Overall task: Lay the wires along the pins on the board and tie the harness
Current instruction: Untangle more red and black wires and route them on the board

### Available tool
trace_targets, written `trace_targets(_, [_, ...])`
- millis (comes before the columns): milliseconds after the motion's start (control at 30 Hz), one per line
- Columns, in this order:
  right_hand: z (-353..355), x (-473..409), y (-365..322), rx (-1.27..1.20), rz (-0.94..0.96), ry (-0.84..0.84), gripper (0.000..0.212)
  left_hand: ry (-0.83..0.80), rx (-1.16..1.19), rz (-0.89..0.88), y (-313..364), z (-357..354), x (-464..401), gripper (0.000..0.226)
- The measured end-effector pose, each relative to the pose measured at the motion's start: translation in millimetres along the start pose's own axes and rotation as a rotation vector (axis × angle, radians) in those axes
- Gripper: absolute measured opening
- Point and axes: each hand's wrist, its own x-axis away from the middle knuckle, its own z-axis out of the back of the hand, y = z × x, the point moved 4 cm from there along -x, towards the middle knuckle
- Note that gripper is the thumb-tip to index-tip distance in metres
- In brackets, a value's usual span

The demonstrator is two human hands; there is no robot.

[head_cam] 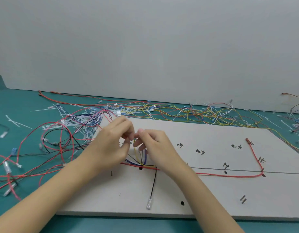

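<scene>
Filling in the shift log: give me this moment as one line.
stage: tying bundle | left hand: pinching wires | right hand: pinching wires | red wire: laid on board

red wire [229, 175] on pale grey board [204, 132], teal table [19, 101].

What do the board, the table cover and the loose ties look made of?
Board: matte off-white sheet, probably foam or fibreboard; thick pale edge, pins stuck in.
Table cover: teal mat, likely rubber or vinyl; smooth with a slight sheen.
Ties: translucent white plastic, probably nylon.
</scene>
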Motion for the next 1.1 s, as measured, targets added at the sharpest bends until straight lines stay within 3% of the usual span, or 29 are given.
trace_targets(67, [-4, -1, -3, -0.089, -0.049, -0.061, 0.037, -0.022, 0.026, -0.038, 12, -6, 1, 0.024])
trace_targets(267, [1, 6, 4, -0.55, -0.176, -0.195, 0.016, 0.067, 0.063, -0.032, 20, -6, 1, 0.033])
trace_targets(567, [2, 5, -1, -0.27, 0.038, 0.135, 0.012, 0.061, -0.066, 0.118, 0, -8, 6, 0.047])
trace_targets(700, [1, 7, -3, -0.543, -0.022, 0.042, 0.018, 0.118, -0.22, 0.193, -13, 8, 3, 0.037])
trace_targets(833, [14, 8, -2, -0.874, -0.087, 0.008, 0.042, 0.072, -0.322, 0.249, -28, 17, 1, 0.017])
trace_targets(967, [26, 8, 2, -1.047, -0.096, 0.053, 0.031, -0.086, -0.384, 0.392, -46, 10, 8, 0.014])
trace_targets(1100, [48, 6, 3, -1.226, -0.065, 0.124, 0.03, -0.08, -0.474, 0.497, -63, 21, 8, 0.016])
